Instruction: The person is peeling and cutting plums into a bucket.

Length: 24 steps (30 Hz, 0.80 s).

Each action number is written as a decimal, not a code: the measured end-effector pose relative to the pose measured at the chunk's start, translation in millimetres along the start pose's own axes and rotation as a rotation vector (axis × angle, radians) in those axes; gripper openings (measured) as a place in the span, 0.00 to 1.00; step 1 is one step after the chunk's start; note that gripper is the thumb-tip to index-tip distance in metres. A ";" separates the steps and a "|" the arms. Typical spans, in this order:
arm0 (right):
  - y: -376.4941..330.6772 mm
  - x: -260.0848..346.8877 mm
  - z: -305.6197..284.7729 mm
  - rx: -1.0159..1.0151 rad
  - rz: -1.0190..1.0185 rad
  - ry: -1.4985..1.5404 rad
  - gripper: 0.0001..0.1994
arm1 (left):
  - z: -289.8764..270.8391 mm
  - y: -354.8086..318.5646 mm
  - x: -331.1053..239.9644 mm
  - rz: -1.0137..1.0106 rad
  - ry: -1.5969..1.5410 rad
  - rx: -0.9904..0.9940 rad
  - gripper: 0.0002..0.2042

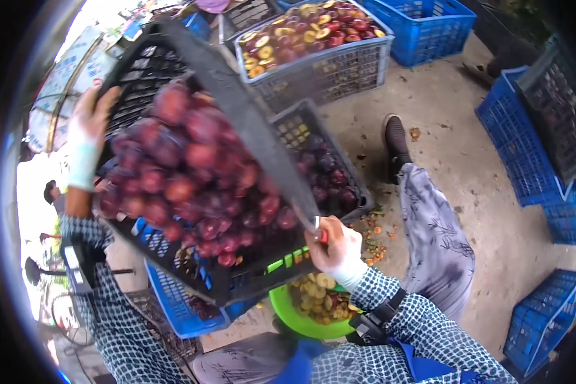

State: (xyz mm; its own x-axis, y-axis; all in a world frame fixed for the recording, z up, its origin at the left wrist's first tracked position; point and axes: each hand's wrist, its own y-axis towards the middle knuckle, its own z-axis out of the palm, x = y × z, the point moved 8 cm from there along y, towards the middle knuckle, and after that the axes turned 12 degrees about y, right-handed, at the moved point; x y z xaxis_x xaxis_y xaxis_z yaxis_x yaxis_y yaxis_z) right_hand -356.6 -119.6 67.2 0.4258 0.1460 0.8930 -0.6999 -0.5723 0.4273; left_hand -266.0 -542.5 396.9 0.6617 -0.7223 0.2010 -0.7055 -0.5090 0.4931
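A black plastic crate (pixel 243 121), tilted steeply, is raised in front of me with a heap of dark red plums (pixel 192 163) inside, blurred by motion. My left hand (pixel 91 121), in a white glove or wrap with bare fingers, grips its far left side. My right hand (pixel 336 249) is closed at its right rim, along with a small tool (pixel 323 234) that shows red and metal; its kind is unclear. Beyond the raised crate, a second black crate (pixel 358 192) stands on the floor, holding darker plums (pixel 326 169).
Near my lap stands a bright green basin (pixel 281 313) of cut yellow fruit pieces. A grey crate (pixel 320 80) of halved plums is at the back, beside a blue crate (pixel 429 38). More blue crates (pixel 525 141) line the right. Scraps (pixel 377 240) litter the concrete near my shoe (pixel 395 137).
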 end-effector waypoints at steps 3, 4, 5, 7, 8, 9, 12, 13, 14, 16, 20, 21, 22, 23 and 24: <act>-0.5 4.5 5.6 -0.026 0.047 0.020 0.14 | 32.0 6.2 25.9 0.025 0.030 0.057 0.20; -1.0 5.2 5.9 -0.036 0.062 0.021 0.13 | 38.9 12.2 20.4 0.013 0.074 0.064 0.21; 0.8 5.3 5.0 -0.056 0.082 0.013 0.13 | 47.9 22.8 5.8 0.010 0.116 0.078 0.22; -0.3 7.6 4.9 -0.056 0.072 0.024 0.14 | 51.6 26.0 13.5 -0.030 0.133 0.016 0.22; -1.5 7.0 6.5 -0.053 0.070 0.027 0.15 | 58.3 22.0 26.3 -0.012 0.078 -0.010 0.24; -3.0 5.8 7.5 -0.055 0.077 0.022 0.16 | 59.8 18.8 33.0 -0.012 0.033 -0.011 0.25; -7.6 0.4 5.5 -0.073 0.060 -0.032 0.19 | 59.7 11.5 23.3 -0.007 0.047 -0.064 0.27; -7.3 2.3 4.2 -0.086 0.045 -0.053 0.20 | 52.3 6.0 12.7 -0.009 0.091 -0.097 0.27; -6.1 4.1 3.7 -0.092 0.037 -0.054 0.19 | 41.7 -2.4 5.5 -0.017 0.141 -0.128 0.27; -3.2 8.3 -0.2 -0.109 0.019 -0.062 0.18 | 18.0 -47.9 -33.1 0.133 0.236 -0.330 0.24; -8.4 -3.9 -23.4 -0.192 0.027 -0.073 0.15 | 31.0 -176.6 -117.2 0.102 -0.364 0.110 0.20; -9.0 -5.3 -28.8 -0.242 0.032 -0.034 0.15 | 41.4 -213.1 -128.3 0.082 -0.407 0.225 0.21; -10.7 -7.2 -34.5 -0.293 0.007 0.063 0.14 | 49.7 -247.1 -139.0 0.058 -0.455 0.342 0.22; -14.1 -5.1 -36.6 -0.272 0.028 0.091 0.13 | 54.6 -276.0 -151.8 0.139 -0.432 0.341 0.23; -16.0 0.5 -41.7 -0.236 0.099 0.152 0.12 | 60.8 -300.5 -166.8 0.225 -0.420 0.353 0.23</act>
State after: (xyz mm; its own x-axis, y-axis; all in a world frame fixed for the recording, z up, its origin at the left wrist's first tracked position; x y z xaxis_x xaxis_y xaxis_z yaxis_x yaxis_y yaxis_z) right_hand -369.1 -76.7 66.7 0.2703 0.2286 0.9352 -0.8556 -0.3885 0.3422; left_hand -179.8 -297.5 163.7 0.3796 -0.9174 -0.1197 -0.9062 -0.3947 0.1516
